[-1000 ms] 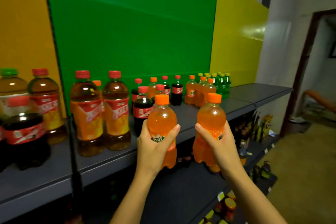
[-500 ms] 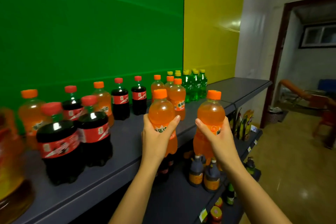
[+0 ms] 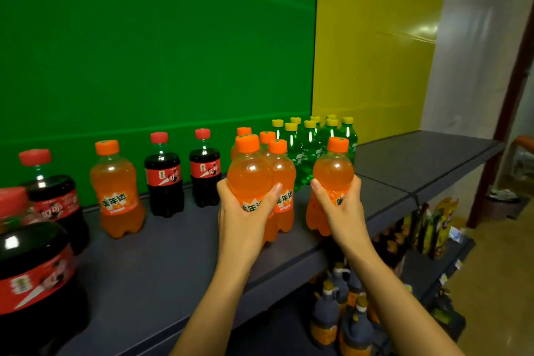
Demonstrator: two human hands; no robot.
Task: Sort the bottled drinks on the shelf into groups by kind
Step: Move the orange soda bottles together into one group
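each hand grips one orange soda bottle: left hand holds one, right hand another, above the shelf.

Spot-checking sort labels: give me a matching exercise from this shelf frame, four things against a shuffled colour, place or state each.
Things:
1. green bottles
2. lone orange bottle
3. two small cola bottles
4. rightmost orange bottle

States:
A. gripped by the right hand
B. red caps, side by side
C. stands apart from its kind
D. yellow caps

Pairs: 1-D, 2-C, 3-B, 4-A.
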